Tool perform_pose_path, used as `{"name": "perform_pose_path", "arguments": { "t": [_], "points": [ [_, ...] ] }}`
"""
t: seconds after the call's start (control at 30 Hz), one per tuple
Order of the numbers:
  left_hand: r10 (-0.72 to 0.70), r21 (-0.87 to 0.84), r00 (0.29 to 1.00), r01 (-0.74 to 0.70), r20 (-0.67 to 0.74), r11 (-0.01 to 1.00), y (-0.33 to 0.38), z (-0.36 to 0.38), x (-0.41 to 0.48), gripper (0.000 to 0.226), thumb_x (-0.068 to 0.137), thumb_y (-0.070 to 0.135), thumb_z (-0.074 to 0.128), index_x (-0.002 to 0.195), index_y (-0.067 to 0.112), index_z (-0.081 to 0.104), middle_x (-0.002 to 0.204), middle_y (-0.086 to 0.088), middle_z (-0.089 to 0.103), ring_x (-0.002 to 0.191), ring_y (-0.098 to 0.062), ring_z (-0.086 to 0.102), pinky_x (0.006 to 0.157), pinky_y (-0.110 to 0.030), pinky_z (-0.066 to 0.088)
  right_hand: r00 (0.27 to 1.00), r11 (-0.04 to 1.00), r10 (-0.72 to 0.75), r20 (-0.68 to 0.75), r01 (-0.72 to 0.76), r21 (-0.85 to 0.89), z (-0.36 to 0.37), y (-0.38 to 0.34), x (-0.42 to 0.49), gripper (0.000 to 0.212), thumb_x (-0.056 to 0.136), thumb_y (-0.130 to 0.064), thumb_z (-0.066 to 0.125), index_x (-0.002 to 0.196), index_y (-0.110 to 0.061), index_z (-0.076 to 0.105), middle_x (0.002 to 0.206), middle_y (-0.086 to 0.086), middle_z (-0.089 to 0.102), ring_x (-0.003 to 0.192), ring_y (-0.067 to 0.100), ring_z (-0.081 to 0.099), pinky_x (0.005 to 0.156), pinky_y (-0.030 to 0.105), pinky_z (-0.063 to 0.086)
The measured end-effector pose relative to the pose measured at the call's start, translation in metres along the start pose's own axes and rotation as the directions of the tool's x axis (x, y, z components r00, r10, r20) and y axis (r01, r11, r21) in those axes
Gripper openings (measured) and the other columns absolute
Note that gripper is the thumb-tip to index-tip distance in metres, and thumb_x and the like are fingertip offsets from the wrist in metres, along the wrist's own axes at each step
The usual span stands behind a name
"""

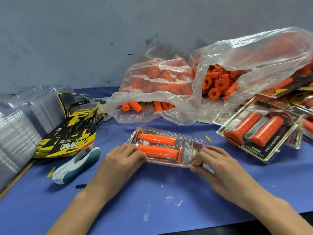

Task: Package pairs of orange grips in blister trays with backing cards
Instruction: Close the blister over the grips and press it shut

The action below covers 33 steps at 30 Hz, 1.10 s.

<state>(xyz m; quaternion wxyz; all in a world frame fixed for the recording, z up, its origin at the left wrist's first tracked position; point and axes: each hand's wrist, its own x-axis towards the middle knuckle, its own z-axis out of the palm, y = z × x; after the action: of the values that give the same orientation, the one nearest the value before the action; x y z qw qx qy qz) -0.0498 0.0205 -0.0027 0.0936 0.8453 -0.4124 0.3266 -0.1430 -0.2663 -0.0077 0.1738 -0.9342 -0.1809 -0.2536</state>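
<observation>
- Two stacks occupy the table's left edge: clear blister trays (20,116) at the far left, and black-and-yellow backing cards (74,131) fanned just beside them.
- I see a white-and-teal stapler (76,165) lying just in front of the cards, on the blue table cover (152,200).
- I read the left hand (118,160) as pinching the left end of the blister pack (166,148), fingers curled onto its rim.
- I locate the pack near the middle of the table, flat on the cover; it holds two orange grips (157,145) side by side, flanges at opposite ends, with a printed card behind them.
- I read the right hand (215,165) as pinching the pack's right end, fingertips curled over the plastic edge. Hands are apart, one at each end.
- I see a clear plastic bag (220,78) of loose orange grips behind the pack, against the wall, its mouth open toward me.
- I see finished packs (259,131) piled at the table's right edge, the nearest tilted and showing two grips.
</observation>
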Motion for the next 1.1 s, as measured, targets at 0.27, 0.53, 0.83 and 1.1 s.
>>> {"name": "perform_pose_path", "arguments": {
  "t": [0.27, 0.53, 0.83, 1.1],
  "points": [
    [0.067, 0.035, 0.998, -0.067, 0.008, 0.997, 0.032, 0.006, 0.000, 0.012, 0.086, 0.013, 0.074, 0.090, 0.021, 0.067, 0.083, 0.003, 0.060, 0.071, -0.021, 0.056, 0.060, -0.035, 0.049, 0.998, 0.928, -0.032, -0.048, 0.012, -0.373, 0.022, -0.030, 0.008, 0.011, 0.086, -0.022, 0.069, 0.092, -0.029, 0.063, 0.090, -0.005, 0.056, 0.079, 0.023, 0.055, 0.072, 0.037, 0.045],
    [0.151, -0.030, 0.988, -0.152, -0.043, 0.988, 0.020, 0.003, -0.004, 0.012, 0.098, 0.024, 0.061, 0.095, 0.020, 0.072, 0.093, 0.006, 0.066, 0.082, -0.018, 0.062, 0.076, -0.032, 0.049, 0.994, 0.971, -0.073, -0.077, 0.053, -0.235, 0.020, -0.028, 0.011, 0.009, 0.092, -0.022, 0.063, 0.084, -0.025, 0.062, 0.087, -0.008, 0.056, 0.077, 0.020, 0.052, 0.064, 0.037, 0.050],
    [0.162, -0.017, 0.984, -0.164, -0.078, 0.986, 0.021, 0.000, -0.007, 0.007, 0.092, 0.015, 0.068, 0.086, 0.018, 0.070, 0.089, 0.004, 0.065, 0.081, -0.017, 0.062, 0.083, -0.033, 0.047, 0.992, 0.949, -0.077, -0.097, 0.043, -0.312, 0.018, -0.034, 0.012, 0.014, 0.094, -0.027, 0.053, 0.091, -0.024, 0.066, 0.088, -0.005, 0.059, 0.075, 0.024, 0.056, 0.065, 0.038, 0.048],
    [-0.071, -0.356, 0.997, 0.068, 0.005, 0.932, 0.025, -0.010, -0.010, 0.031, 0.102, 0.047, 0.047, 0.097, 0.026, 0.069, 0.100, 0.016, 0.064, 0.097, -0.006, 0.059, 0.089, -0.022, 0.042, 0.993, 0.983, -0.105, -0.050, 0.096, -0.155, 0.025, -0.038, 0.012, 0.012, 0.093, -0.026, 0.057, 0.086, -0.024, 0.067, 0.086, -0.008, 0.056, 0.076, 0.020, 0.055, 0.067, 0.035, 0.047]
  ]
}}
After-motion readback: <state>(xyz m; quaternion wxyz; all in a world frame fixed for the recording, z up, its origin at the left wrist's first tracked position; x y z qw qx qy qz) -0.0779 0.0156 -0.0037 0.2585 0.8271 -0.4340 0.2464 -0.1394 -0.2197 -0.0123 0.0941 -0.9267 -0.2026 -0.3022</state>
